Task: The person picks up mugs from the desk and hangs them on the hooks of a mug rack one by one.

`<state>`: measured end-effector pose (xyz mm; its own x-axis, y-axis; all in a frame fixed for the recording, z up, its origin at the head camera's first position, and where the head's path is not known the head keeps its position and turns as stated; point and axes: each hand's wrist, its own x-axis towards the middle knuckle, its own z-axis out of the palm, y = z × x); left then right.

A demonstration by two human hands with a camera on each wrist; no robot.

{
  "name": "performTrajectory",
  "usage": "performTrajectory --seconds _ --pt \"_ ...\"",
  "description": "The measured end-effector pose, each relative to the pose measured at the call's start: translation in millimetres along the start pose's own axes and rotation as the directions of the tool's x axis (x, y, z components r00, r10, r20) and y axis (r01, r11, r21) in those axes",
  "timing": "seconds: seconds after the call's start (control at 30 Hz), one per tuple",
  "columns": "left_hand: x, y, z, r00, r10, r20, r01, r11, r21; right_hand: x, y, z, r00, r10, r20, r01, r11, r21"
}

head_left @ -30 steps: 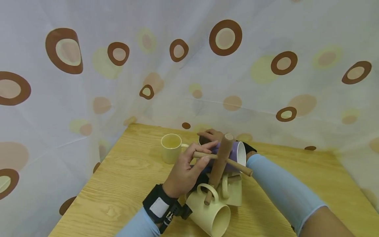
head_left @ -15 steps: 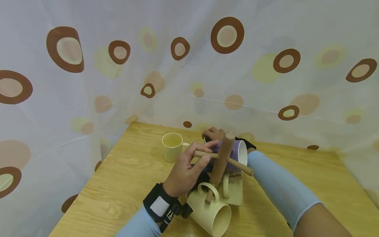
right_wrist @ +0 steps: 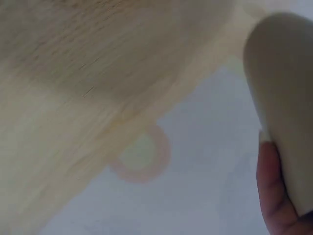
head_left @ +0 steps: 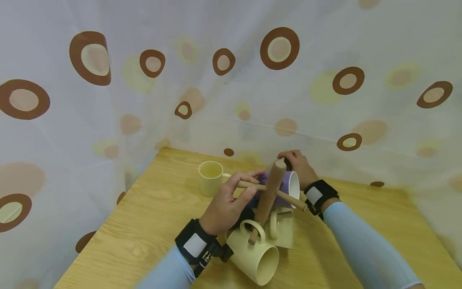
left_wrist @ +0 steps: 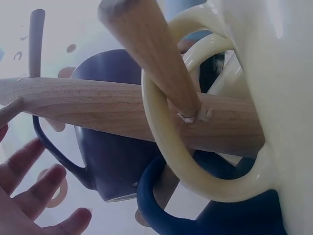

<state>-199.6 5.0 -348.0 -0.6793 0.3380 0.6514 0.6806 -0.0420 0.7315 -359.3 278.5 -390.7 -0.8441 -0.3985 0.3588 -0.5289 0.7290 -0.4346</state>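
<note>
My left hand (head_left: 223, 206) pinches a side peg of a wooden mug tree (head_left: 268, 196) between thumb and fingers. A cream mug (head_left: 243, 251) hangs by its handle on a low front peg, mouth facing down and right. Behind it hangs a second cream mug (head_left: 286, 233). A purple mug (head_left: 286, 180) with white inside lies sideways against the upper post. In the left wrist view, a blue mug (left_wrist: 239, 218) shows low on the tree. My right hand (head_left: 302, 170), behind the purple mug, grips a pale rounded mug-like thing (right_wrist: 288, 88), mostly hidden in the head view.
Another cream mug (head_left: 210, 182) stands upright on the wooden table (head_left: 151, 208), left of the tree. A patterned curtain (head_left: 249, 92) hangs along the table's back and left edges.
My right hand has come out from behind the purple mug, moving right and baring its wrist strap. The left hand keeps its hold on the peg.
</note>
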Motion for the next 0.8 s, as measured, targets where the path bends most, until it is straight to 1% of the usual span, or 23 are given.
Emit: performTrajectory --seconds 0.03,0.07,0.13,0.2,0.27,0.3,0.37,0.4,0.43,0.47,0.5,0.53,0.57,0.6,0.63,0.67,0.7,0.73,0.77,0.8 --pt "0.9 4.6 0.3 1.0 -0.013 0.0 0.013 1.0 0.001 -5.7 1.3 -6.5 0.999 0.023 -0.03 -0.022 1.0 0.017" --pt "1.5 10.2 0.2 1.0 -0.028 -0.001 0.028 1.0 0.003 -12.7 1.4 -17.6 0.995 0.051 -0.091 -0.048 0.998 0.032" --pt "2.1 20.3 -0.3 0.999 -0.054 -0.001 0.054 0.999 0.006 -27.6 2.7 -36.6 0.974 0.116 -0.194 -0.099 0.991 0.093" --pt "1.9 27.7 -0.5 0.996 -0.084 -0.002 0.084 0.996 0.009 -44.1 0.3 -53.0 0.949 0.155 -0.273 -0.11 0.979 0.173" --pt "0.0 27.8 0.4 0.993 -0.114 -0.002 0.114 0.993 0.014 -63.6 -6.0 -66.7 0.924 0.183 -0.335 -0.106 0.966 0.236" --pt "-1.2 25.4 1.4 0.993 -0.119 -0.001 0.119 0.993 0.023 -74.5 -10.3 -72.8 0.91 0.194 -0.366 -0.1 0.96 0.261" --pt "-2.3 19.2 -0.8 0.994 -0.107 -0.016 0.107 0.992 0.064 -88.8 -22.0 -81.3 0.878 0.217 -0.427 -0.075 0.942 0.326" --pt "-3.6 16.7 -1.1 0.995 -0.094 -0.029 0.096 0.99 0.1 -96.9 -28.5 -85.4 0.863 0.233 -0.449 -0.045 0.92 0.39" --pt "-5.3 14.7 -1.1 0.997 -0.07 -0.043 0.075 0.987 0.14 -105.4 -35.7 -89.7 0.847 0.239 -0.475 0.002 0.892 0.452" --pt "-7.6 14.0 -0.8 0.998 -0.029 -0.058 0.039 0.98 0.193 -114.3 -43.3 -93.9 0.834 0.235 -0.5 0.063 0.858 0.509" --pt "-10.5 15.4 -0.2 0.997 0.019 -0.073 0.0 0.968 0.251 -123.3 -50.5 -97.5 0.82 0.214 -0.53 0.139 0.825 0.548" --pt "-13.9 18.5 0.9 0.992 0.081 -0.093 -0.049 0.95 0.308 -132.2 -58.8 -100.9 0.811 0.186 -0.554 0.221 0.78 0.585" --pt "-18.0 23.0 2.5 0.983 0.147 -0.113 -0.098 0.929 0.357 -140.9 -67.4 -103.9 0.805 0.145 -0.576 0.31 0.724 0.616" --pt "-22.4 28.7 4.7 0.968 0.217 -0.127 -0.152 0.907 0.394 -149.6 -76.5 -106.4 0.804 0.095 -0.587 0.383 0.672 0.634" --pt "-27.0 34.6 7.3 0.947 0.292 -0.133 -0.213 0.881 0.422 -157.8 -85.7 -107.9 0.803 0.042 -0.595 0.444 0.624 0.643" --pt "-31.6 40.6 10.5 0.922 0.364 -0.129 -0.275 0.853 0.443 -165.6 -94.8 -108.3 0.802 -0.012 -0.597 0.495 0.574 0.653" --pt "-35.6 46.4 14.4 0.899 0.423 -0.115 -0.333 0.83 0.447 -172.5 -104.0 -107.9 0.806 -0.059 -0.589 0.529 0.517 0.673" --pt "-39.0 51.5 19.1 0.878 0.471 -0.09 -0.389 0.81 0.44 -179.0 -113.1 -106.7 0.816 -0.093 -0.571 0.545 0.454 0.705" --pt "-41.9 55.6 24.4 0.863 0.502 -0.058 -0.433 0.792 0.43 -184.8 -121.0 -104.4 0.828 -0.123 -0.547 0.546 0.398 0.737" --pt "-44.3 58.7 30.1 0.849 0.528 -0.016 -0.473 0.773 0.423 -189.8 -128.2 -101.2 0.845 -0.147 -0.514 0.53 0.353 0.771"
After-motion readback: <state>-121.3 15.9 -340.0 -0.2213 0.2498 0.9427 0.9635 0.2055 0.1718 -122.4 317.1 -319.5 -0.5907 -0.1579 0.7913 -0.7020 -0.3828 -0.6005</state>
